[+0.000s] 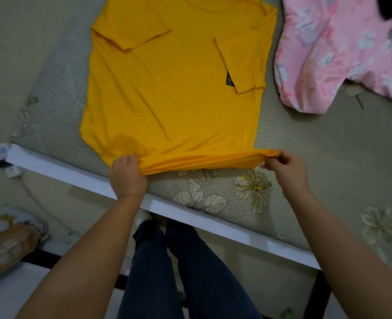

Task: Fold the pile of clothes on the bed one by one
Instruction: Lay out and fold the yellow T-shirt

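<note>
Left hand (127, 174) and right hand (285, 168) pinching yellow T-shirt (172, 88) hem, near bed (294, 139) edge

A bed (305, 143) covered by a pale mat printed with flowers and leaves carries a yellow T-shirt (172, 88), spread flat with both sleeves folded inward, its bottom hem near the bed's white front edge. To the right, apart from it, a pink floral garment (333, 54) lies crumpled on the mat.
</note>
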The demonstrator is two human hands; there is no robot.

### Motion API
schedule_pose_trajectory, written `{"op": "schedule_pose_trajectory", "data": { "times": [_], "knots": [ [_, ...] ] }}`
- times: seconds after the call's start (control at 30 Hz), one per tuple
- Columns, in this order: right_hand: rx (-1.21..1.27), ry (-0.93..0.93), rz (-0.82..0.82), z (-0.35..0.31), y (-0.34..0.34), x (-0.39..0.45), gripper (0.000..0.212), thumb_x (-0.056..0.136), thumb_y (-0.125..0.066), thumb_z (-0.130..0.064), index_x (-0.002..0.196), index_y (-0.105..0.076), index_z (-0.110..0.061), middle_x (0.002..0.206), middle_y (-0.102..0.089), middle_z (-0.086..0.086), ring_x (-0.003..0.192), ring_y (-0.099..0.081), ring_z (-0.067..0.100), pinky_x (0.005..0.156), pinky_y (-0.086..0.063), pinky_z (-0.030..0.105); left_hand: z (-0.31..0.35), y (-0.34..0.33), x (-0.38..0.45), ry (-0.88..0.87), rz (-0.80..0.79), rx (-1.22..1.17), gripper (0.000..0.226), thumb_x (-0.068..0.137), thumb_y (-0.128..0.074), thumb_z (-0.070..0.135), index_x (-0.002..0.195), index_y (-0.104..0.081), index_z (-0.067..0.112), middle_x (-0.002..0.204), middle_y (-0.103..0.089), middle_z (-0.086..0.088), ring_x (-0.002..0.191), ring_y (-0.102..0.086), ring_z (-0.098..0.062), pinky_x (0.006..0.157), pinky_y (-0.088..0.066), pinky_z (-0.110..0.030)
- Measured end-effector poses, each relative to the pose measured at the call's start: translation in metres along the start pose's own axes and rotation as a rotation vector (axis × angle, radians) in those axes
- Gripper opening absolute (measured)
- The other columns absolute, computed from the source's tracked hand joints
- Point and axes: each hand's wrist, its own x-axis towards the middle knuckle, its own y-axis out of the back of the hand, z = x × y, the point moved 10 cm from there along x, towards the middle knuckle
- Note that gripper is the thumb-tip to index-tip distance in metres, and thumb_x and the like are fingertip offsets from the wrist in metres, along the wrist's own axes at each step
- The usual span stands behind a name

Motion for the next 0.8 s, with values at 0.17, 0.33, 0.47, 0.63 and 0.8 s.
{"op": "schedule_pose_trajectory", "data": {
  "times": [0.17, 0.33, 0.47, 0.63, 0.8],
  "knots": [
    [0.004, -0.045, 0.117, 0.018, 0.013, -0.017, 0.012, 0.085, -0.055, -0.001, 0.074, -0.057, -0.005, 0.064, -0.057, 0.003, 0.051, -0.059, -0.001, 0.061, -0.047, 0.023, -0.025, 0.049, 0.004, 0.014, 0.117, -0.084, 0.043, 0.071, -0.047, -0.019, 0.111, -0.059, -0.009, 0.11, -0.056, -0.032, 0.096, -0.051, -0.047, 0.066, -0.036, -0.047],
    [-0.263, 0.033, 0.106, 0.021, 0.007, -0.042, 0.014, 0.079, -0.058, 0.003, 0.068, -0.053, -0.004, 0.058, -0.045, 0.008, 0.063, -0.044, 0.021, 0.054, -0.03, 0.023, -0.013, 0.089, 0.001, -0.222, 0.094, -0.125, 0.039, 0.07, -0.044, -0.02, 0.103, -0.063, -0.012, 0.102, -0.06, -0.034, 0.09, -0.056, -0.05, 0.065, -0.043, -0.048],
    [0.052, -0.13, 0.134, 0.045, 0.013, -0.066, 0.017, 0.085, -0.048, 0.008, 0.072, -0.054, -0.002, 0.066, -0.044, 0.006, 0.065, -0.042, 0.021, 0.062, -0.035, 0.03, 0.009, 0.097, -0.015, -0.603, -0.146, -0.037, 0.032, 0.064, -0.047, -0.016, 0.09, -0.065, -0.014, 0.084, -0.062, -0.032, 0.07, -0.061, -0.046, 0.052, -0.047, -0.043],
    [0.499, -0.247, 0.059, 0.063, 0.005, -0.11, 0.047, 0.087, -0.034, 0.008, 0.079, -0.067, -0.024, 0.078, -0.067, -0.009, 0.077, -0.058, 0.01, 0.073, -0.039, 0.027, -0.035, 0.065, -0.029, -0.749, -0.539, 0.413, 0.035, 0.091, -0.042, -0.003, 0.124, -0.052, 0.006, 0.114, -0.053, -0.017, 0.101, -0.051, -0.028, 0.075, -0.038, -0.036],
    [0.494, -0.326, -0.011, 0.079, -0.024, -0.144, 0.046, 0.083, -0.027, 0.014, 0.086, -0.063, -0.015, 0.066, -0.069, -0.019, 0.068, -0.062, 0.0, 0.073, -0.041, 0.025, -0.057, 0.066, -0.024, -0.666, -0.678, 0.727, 0.033, 0.096, -0.036, 0.012, 0.127, -0.047, 0.013, 0.119, -0.053, -0.013, 0.107, -0.05, -0.027, 0.079, -0.04, -0.032]
  ]
}}
